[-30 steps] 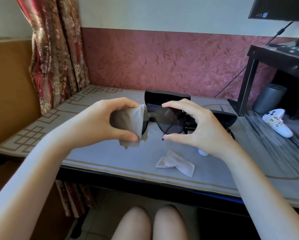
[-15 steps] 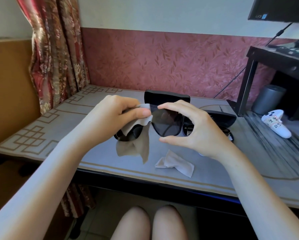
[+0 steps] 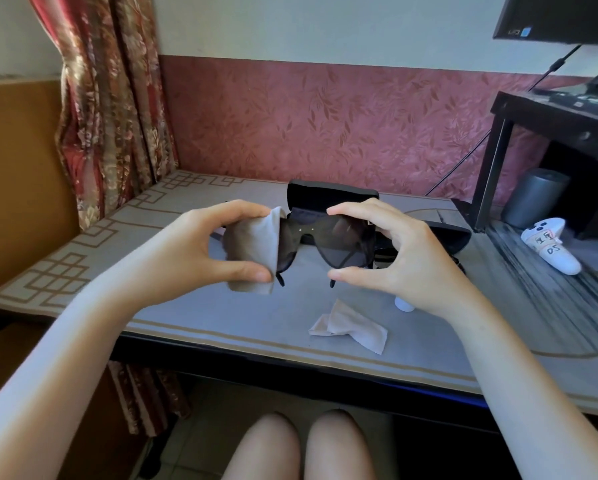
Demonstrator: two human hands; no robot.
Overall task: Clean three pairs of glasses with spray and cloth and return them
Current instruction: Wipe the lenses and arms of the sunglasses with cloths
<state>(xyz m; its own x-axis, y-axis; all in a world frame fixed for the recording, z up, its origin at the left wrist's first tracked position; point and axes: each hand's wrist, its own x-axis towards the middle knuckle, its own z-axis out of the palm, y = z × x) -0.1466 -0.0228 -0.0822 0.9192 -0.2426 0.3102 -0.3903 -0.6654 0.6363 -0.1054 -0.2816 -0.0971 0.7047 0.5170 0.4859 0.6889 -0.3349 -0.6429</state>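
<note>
Sunglasses (image 3: 328, 242) held above the table (image 3: 186, 317), mid-width. Right hand (image 3: 404, 258) pinches one lens's rim top and bottom, steadying; left hand (image 3: 200, 251) pinches the grey cloth (image 3: 252, 247) round the other lens, likely wiping both faces. Spare cloth (image 3: 349, 325) near front edge.

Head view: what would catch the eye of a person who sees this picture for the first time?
First, the dark sunglasses held above the table in the middle: the left hand wraps a grey cloth round one lens, and the right hand pinches the other lens between thumb and fingers. Next, a crumpled second cloth lies on the table below them, near the front edge.
</note>
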